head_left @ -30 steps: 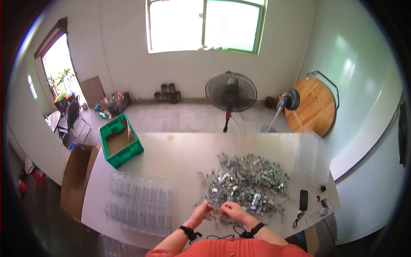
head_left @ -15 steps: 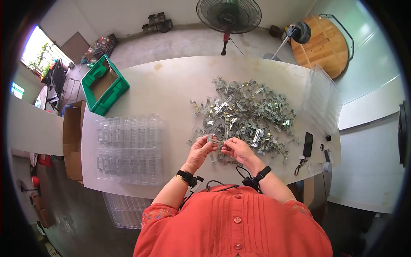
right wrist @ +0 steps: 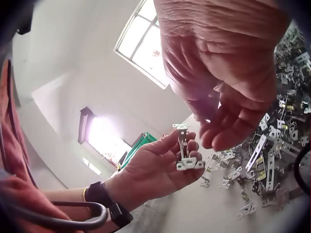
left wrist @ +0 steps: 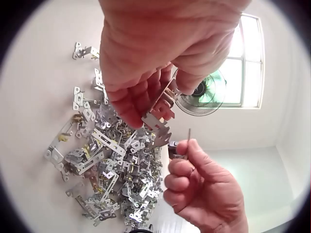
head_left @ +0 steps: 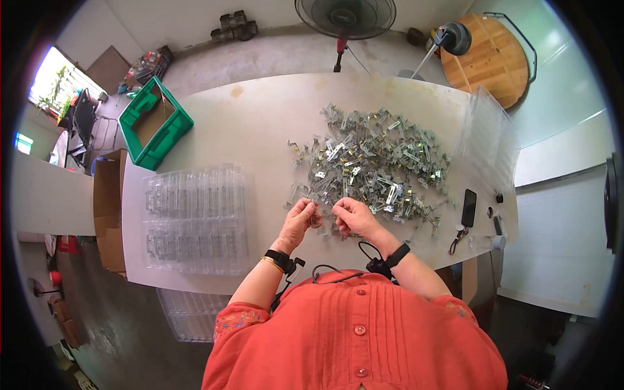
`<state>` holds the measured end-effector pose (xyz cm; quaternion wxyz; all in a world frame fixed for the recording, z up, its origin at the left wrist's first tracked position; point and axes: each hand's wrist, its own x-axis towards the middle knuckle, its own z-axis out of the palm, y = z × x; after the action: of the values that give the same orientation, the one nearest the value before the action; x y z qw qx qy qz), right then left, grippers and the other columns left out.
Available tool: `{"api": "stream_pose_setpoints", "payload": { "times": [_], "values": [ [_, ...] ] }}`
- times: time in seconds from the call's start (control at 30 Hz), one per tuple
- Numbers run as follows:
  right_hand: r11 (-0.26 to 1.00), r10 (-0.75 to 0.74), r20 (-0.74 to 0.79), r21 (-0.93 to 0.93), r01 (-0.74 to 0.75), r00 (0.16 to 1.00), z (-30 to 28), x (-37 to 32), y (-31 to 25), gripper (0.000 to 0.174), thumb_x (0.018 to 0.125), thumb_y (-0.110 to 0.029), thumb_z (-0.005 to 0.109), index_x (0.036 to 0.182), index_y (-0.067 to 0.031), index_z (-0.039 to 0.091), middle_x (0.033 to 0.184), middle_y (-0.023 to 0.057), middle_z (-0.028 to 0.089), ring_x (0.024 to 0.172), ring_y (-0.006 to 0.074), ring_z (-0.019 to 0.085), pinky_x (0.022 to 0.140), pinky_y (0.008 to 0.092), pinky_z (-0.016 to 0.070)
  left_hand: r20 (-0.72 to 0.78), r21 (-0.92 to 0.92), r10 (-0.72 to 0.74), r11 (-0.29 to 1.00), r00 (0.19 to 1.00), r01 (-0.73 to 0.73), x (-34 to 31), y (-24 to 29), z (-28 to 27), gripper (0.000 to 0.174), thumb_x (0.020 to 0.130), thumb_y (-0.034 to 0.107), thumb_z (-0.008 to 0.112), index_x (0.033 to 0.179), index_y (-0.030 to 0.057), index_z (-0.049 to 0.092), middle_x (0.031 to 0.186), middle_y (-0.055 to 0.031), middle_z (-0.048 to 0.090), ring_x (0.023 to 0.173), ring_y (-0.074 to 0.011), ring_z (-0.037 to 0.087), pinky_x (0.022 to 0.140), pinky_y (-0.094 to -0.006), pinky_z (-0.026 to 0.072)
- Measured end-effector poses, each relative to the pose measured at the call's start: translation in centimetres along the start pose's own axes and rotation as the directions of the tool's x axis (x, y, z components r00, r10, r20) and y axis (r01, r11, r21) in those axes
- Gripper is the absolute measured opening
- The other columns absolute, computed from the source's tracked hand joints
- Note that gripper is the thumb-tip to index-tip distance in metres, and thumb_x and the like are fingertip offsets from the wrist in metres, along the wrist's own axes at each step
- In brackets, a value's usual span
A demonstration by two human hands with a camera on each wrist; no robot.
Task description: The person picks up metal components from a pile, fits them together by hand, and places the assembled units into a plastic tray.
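My left hand (head_left: pixel 299 221) grips a small metal bracket (right wrist: pixel 183 151) between thumb and fingers, its flanged, holed ends sticking out. Close by on the right, my right hand (head_left: pixel 357 218) pinches a thin metal pin (left wrist: pixel 189 135) between thumb and forefinger, its tip pointing up in the left wrist view. A small gap separates the two hands. Just beyond them spreads a large pile of metal brackets (head_left: pixel 370 162), silvery with some yellowish parts, lying in a tangle on the white table (head_left: pixel 260 117).
Clear plastic trays (head_left: pixel 195 218) with rows of parts lie on the left. A green crate (head_left: pixel 156 123) stands at the back left corner. Toward the right edge are upright clear trays (head_left: pixel 487 140), a phone (head_left: pixel 468 208) and a clear bottle (head_left: pixel 487 242). A fan (head_left: pixel 344 16) stands beyond the table.
The head view has tilted down toward the table. The hands met at the bracket half a second ago; now they are slightly apart, the left one a little further left.
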<state>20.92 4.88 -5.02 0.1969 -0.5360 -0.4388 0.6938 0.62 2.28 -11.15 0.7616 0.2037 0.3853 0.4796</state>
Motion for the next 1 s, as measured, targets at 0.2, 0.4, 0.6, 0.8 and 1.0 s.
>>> {"api": "stream_pose_setpoints", "payload": {
  "times": [0.2, 0.4, 0.6, 0.8, 1.0],
  "values": [
    [0.975, -0.167, -0.012, -0.153, 0.163, 0.986, 2.0, 0.0, -0.7, 0.017, 0.094, -0.024, 0.059, 0.092, -0.0072, 0.062, 0.066, -0.0025, 0.057, 0.054, 0.0052, 0.050, 0.048, 0.0229, 0.0401, -0.022, 0.200, -0.082, 0.976, 0.996, 0.085, -1.2, -0.1, -0.5, 0.020, 0.098, 0.027, 0.057, 0.109, 0.0101, 0.057, 0.082, -0.0001, 0.061, 0.069, -0.0109, 0.058, 0.065, -0.0248, 0.0475],
    [0.933, -0.223, -0.060, -0.303, 0.195, 0.973, 3.0, 0.1, -0.2, 0.017, 0.091, -0.023, 0.061, 0.092, -0.0058, 0.063, 0.065, -0.0002, 0.058, 0.057, 0.0091, 0.052, 0.054, 0.0281, 0.0428, 0.017, 0.283, -0.066, 0.957, 0.998, 0.059, -2.1, 0.5, -0.8, 0.024, 0.095, 0.028, 0.061, 0.111, 0.0099, 0.057, 0.081, 0.0011, 0.060, 0.068, -0.0076, 0.056, 0.063, -0.0226, 0.0462],
    [0.865, -0.289, -0.036, -0.439, 0.245, 0.957, 3.5, 0.2, 0.5, 0.020, 0.088, -0.024, 0.061, 0.091, -0.0036, 0.063, 0.069, 0.0062, 0.062, 0.060, 0.0167, 0.058, 0.058, 0.0328, 0.0455, 0.023, 0.429, -0.010, 0.903, 1.000, -0.001, -2.7, 0.7, -1.2, 0.020, 0.095, 0.026, 0.060, 0.106, 0.0086, 0.059, 0.079, 0.0024, 0.058, 0.068, -0.0055, 0.053, 0.062, -0.0209, 0.0447],
    [0.911, -0.242, 0.030, -0.339, 0.237, 0.970, 3.6, 0.3, 1.3, 0.023, 0.094, -0.019, 0.055, 0.111, -0.0047, 0.053, 0.074, 0.0022, 0.059, 0.060, 0.0098, 0.056, 0.053, 0.0251, 0.0458, 0.140, 0.620, 0.079, 0.770, 0.987, -0.149, -2.5, -0.3, -2.0, 0.018, 0.095, 0.021, 0.061, 0.105, 0.0061, 0.060, 0.079, 0.0030, 0.059, 0.071, -0.0049, 0.054, 0.062, -0.0210, 0.0441],
    [0.982, 0.005, 0.081, -0.188, 0.010, 0.997, 3.6, 0.5, 1.1, 0.021, 0.095, -0.023, 0.055, 0.106, -0.0054, 0.055, 0.079, 0.0018, 0.059, 0.063, 0.0093, 0.055, 0.055, 0.0246, 0.0473, 0.146, 0.701, 0.072, 0.696, 0.987, -0.154, -2.7, -0.8, -0.9, 0.019, 0.095, 0.020, 0.062, 0.101, 0.0020, 0.059, 0.082, -0.0009, 0.061, 0.072, -0.0084, 0.056, 0.065, -0.0242, 0.0474]
  ]
}}
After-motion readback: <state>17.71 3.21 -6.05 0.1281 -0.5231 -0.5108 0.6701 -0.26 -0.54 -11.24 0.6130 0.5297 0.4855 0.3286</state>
